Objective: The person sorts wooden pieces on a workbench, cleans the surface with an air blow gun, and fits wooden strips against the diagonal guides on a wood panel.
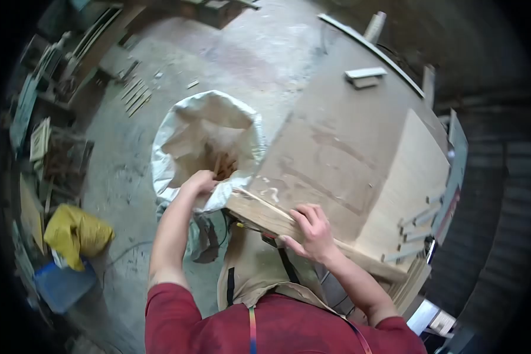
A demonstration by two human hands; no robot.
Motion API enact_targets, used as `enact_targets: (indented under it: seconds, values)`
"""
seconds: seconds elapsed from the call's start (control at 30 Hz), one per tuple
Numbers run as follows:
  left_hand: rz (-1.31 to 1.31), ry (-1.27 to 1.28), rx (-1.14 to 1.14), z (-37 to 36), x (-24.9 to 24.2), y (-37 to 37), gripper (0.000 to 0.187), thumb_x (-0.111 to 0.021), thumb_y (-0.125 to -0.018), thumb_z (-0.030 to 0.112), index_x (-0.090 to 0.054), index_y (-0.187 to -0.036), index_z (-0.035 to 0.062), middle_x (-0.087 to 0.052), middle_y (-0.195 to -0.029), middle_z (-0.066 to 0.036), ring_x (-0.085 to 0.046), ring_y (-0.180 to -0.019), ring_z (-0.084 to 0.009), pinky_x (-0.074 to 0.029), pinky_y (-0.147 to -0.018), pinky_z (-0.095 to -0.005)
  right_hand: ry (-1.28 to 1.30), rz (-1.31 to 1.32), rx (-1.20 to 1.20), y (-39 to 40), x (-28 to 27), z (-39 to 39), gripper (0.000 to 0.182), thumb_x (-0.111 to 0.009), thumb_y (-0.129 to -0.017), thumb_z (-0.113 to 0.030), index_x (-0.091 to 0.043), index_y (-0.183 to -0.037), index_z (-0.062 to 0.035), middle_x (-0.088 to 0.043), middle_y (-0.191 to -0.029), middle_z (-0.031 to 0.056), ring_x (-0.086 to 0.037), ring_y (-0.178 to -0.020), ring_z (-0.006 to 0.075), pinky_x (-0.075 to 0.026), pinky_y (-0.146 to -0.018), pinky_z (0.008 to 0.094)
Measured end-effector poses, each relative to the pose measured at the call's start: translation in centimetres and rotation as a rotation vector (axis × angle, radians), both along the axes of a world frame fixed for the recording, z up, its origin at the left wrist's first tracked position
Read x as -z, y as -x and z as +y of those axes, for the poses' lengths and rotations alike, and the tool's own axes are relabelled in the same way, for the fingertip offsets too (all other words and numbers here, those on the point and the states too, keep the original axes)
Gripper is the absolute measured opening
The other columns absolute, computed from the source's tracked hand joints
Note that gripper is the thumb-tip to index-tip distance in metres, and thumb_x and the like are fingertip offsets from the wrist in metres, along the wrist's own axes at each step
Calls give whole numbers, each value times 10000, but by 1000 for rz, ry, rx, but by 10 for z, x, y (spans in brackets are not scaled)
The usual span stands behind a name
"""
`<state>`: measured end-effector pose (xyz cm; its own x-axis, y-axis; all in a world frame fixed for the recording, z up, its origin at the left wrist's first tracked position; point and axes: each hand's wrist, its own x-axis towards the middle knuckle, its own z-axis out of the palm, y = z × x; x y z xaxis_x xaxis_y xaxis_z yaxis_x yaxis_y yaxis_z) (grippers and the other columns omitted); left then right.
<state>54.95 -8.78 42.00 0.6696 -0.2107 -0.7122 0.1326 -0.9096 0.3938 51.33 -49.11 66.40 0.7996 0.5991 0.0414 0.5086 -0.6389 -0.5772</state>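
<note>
A large white sack (252, 127) stands open beside the table, with small brown wood pieces (225, 167) inside. My left hand (203, 182) is at the sack's near rim with its fingers curled in; what they hold is hidden. At the near edge of the wooden table (336, 141), my right hand (314, 232) rests with thumb and fingers apart, the fingers on top and the thumb lower at the front side. A thin pale strip (262, 202) lies along that edge, running toward my right fingers. Small pale shavings (271, 193) lie near the table's left corner.
On the table are a pale board (410, 171), a small block (366, 75) and several metal bars (416, 235) at the right. A yellow sack (76, 233) and blue container (65, 286) stand on the floor at left, near stacked wood and several floor strips (137, 97).
</note>
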Motion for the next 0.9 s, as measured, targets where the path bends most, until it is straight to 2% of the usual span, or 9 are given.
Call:
enact_targets:
  seconds: [0.07,0.1,0.17,0.3,0.43,0.57,0.63,0.77,0.9]
  values:
    - [-201,182,-300,-18,-106,9,360,-638,-966,309,-723,-1118,-6,-742,-986,-230,-743,-948,-293,-574,-851,-394,-97,-63,76,10,5,-9,600,-837,-794,-354,-650,-1217,28,-620,-1187,199,-589,-1101,392,-531,-937,469]
    - [-294,279,-406,-12,-117,21,329,-662,-991,228,-706,-1186,-33,-758,-1014,-204,-728,-982,-215,-571,-871,-354,-189,-79,174,29,-5,-9,559,-827,-820,-336,-651,-1205,30,-618,-1188,203,-590,-1098,389,-531,-931,466]
    - [-528,470,-627,20,-113,41,376,-639,-1040,139,-628,-1362,-56,-736,-1204,-171,-699,-1068,-216,-547,-955,-354,-367,-128,334,59,-28,-16,478,-802,-875,-295,-651,-1187,34,-618,-1181,206,-595,-1084,383,-532,-920,460]
    - [-923,455,-686,-37,-245,57,368,-634,-1061,137,-624,-1375,-55,-718,-1250,-155,-700,-1078,-220,-560,-968,-353,-553,-144,586,184,-52,-27,344,-779,-915,-264,-675,-1091,12,-662,-1040,164,-631,-1015,336,-532,-881,436]
    - [-949,625,-472,-154,-322,90,365,-646,-1063,161,-634,-1360,-52,-718,-1234,-154,-709,-1028,-209,-588,-906,-324,-413,-3,915,297,-29,-61,285,-764,-942,-217,-696,-1092,15,-688,-961,148,-667,-928,316,-539,-836,406]
    - [-700,885,-224,-284,-337,130,254,-689,-1024,71,-702,-1252,-40,-750,-1107,-128,-725,-921,-185,-600,-856,-284,-519,-15,1334,375,-24,-109,165,-735,-957,-149,-727,-1015,6,-718,-874,130,-693,-754,224,-539,-694,339]
    - [-636,969,65,-359,-351,150,210,-692,-1008,29,-719,-1200,-53,-761,-1048,-109,-724,-911,-173,-597,-845,-265,-533,-16,1536,407,-21,-135,160,-721,-982,-143,-734,-1018,12,-736,-846,86,-679,-734,128,-530,-663,302]
    - [-602,1084,676,-540,-407,203,172,-677,-1001,30,-737,-1143,-45,-750,-951,-154,-722,-856,-170,-579,-779,-294,-768,107,1772,461,5,-185,195,-697,-1019,-173,-739,-1048,15,-734,-845,45,-662,-766,80,-533,-682,293]
    - [-510,1038,1016,-703,-356,237,331,-734,-973,182,-690,-1215,-40,-738,-964,-221,-743,-861,-309,-575,-762,-393,-998,-11,1934,492,18,-246,234,-706,-1021,-245,-714,-1012,-11,-712,-807,31,-649,-703,88,-546,-646,301]
